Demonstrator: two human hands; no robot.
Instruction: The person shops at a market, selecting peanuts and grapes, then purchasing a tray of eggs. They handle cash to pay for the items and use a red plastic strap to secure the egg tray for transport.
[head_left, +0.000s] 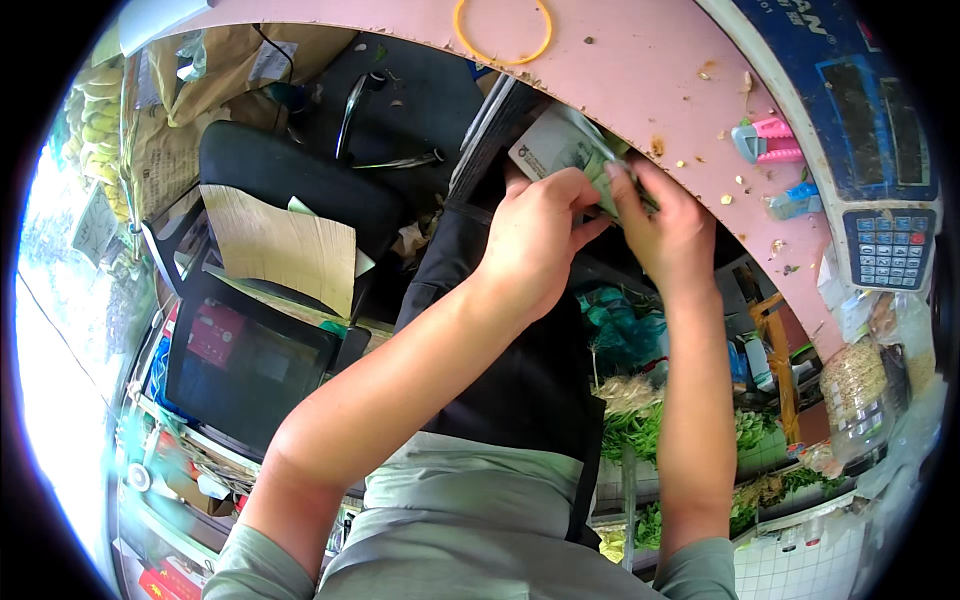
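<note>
My left hand (536, 240) and my right hand (667, 225) meet just under the near edge of a pink tabletop (615, 67). Between their fingertips is thin greenish paper (600, 174), which looks like banknotes; both hands grip it. A pale grey printed sheet or packet (551, 146) lies right behind it, above my left hand. Whether the two are joined cannot be told. My fingers cover part of the paper, and the table edge hides what is farther in. Below the hands is a black apron (517, 382) on my body.
On the tabletop are a yellow rubber band (504, 61), a pink utility knife (776, 141) and a blue digital scale (847, 97). A black office chair (277, 161) with cardboard (285, 247) stands left. Leafy vegetables (634, 431) and a jar of grain (855, 382) sit at right.
</note>
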